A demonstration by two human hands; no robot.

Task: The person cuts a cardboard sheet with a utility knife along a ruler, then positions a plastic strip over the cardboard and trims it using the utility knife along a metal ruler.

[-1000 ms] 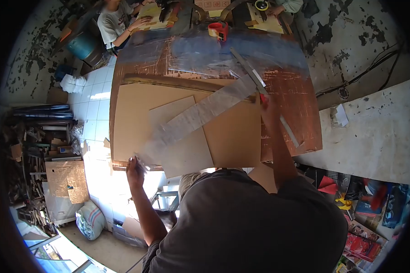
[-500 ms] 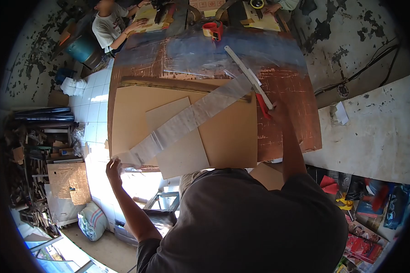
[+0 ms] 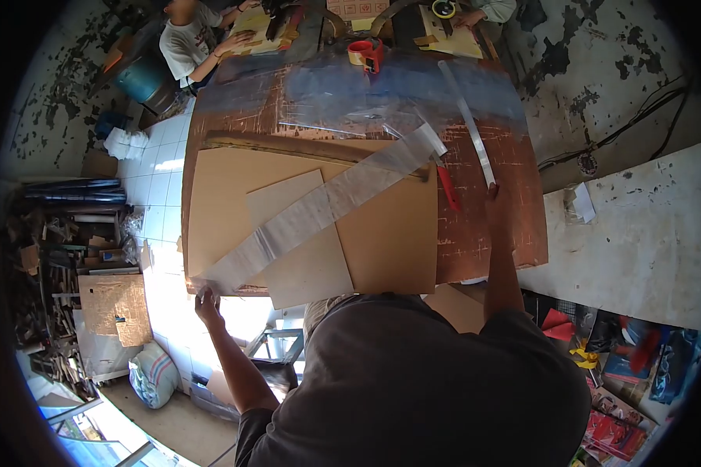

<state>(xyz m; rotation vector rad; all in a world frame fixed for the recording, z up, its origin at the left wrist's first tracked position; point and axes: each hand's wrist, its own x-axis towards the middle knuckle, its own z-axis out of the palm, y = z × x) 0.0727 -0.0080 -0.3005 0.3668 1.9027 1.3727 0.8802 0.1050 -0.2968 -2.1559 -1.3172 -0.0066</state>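
My left hand (image 3: 208,302) is closed on the near-left end of a clear plastic strip (image 3: 292,226), which runs diagonally over a grey board (image 3: 308,268) and a larger brown board (image 3: 389,249). A metal ruler (image 3: 469,121) slants over the right part of the table, its near end pinched in my right hand (image 3: 494,194). Left of the ruler lies a red-handled tool (image 3: 448,189), close to the strip's far end. A dark wooden bar (image 3: 288,148) rests along the brown board's far edge.
A red tape dispenser (image 3: 366,54) stands near the table's (image 3: 491,233) far side. Beyond it, a co-worker (image 3: 191,43) is at the left and another person's hand (image 3: 469,17) at the right. A pale board (image 3: 631,241) lies at the right, stacked scraps (image 3: 54,265) at the left.
The ruler has moved right, away from the strip's far end, with my right hand. The red-handled tool now lies apart from it. My left hand has drawn the strip's near end down and left.
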